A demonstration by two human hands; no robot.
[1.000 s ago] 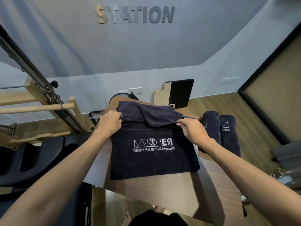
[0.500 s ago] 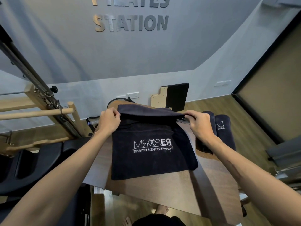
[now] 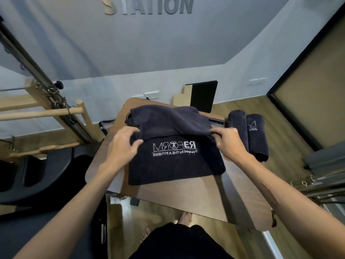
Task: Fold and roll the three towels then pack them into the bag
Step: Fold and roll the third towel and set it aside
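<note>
A grey wall (image 3: 149,43) carries raised letters reading STATION (image 3: 148,5). Below it, a white socket (image 3: 151,95) sits above the wood floor (image 3: 276,116). A wooden desk (image 3: 186,195) stands centrally, pale wooden exercise bars (image 3: 41,113) to its left, a black panel (image 3: 203,96) leaning behind.

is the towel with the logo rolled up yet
No, only partly folded: the towel lies flat on the table, its far edge pulled over by the left hand and right hand.

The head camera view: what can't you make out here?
- Bag: none in view.
- Wall lettering: upper line cut off by the top edge.
- Dark towel: its far part hidden under the flap that the left hand and right hand hold.
- Rolled towels: logos only partly visible.
</note>
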